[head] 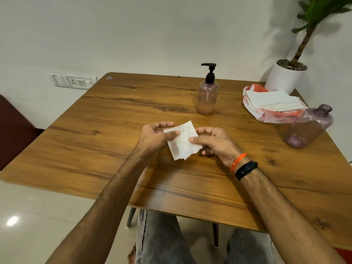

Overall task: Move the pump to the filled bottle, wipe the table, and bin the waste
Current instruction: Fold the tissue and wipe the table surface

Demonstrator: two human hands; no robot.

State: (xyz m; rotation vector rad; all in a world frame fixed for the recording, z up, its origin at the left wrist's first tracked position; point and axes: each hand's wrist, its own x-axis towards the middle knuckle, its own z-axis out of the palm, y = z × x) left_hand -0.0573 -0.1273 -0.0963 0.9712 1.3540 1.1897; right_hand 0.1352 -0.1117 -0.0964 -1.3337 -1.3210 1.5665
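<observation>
No text, brand or number can be read anywhere. The crumpled orange-and-white plastic bag (270, 113) at the table's far right corner carries red printed marks along its left edge, too creased and blurred to make out as letters. A small purple-and-white sticker (109, 78) on the far left corner of the brown wood-grain table (95, 149) shows a design too small to tell. Both pink translucent bottles bear no readable label.

Table (95, 141): brown woodgrain, dark knots. Pump bottle (207, 96): translucent mauve, black pump (209, 73), peach liquid low. Empty bottle (308, 128): translucent purple. Tissue (183, 141): white, faint stain. Bag (266, 115): orange-white. Plant pot (283, 79): white. Wristbands (242, 165): orange, black.
</observation>
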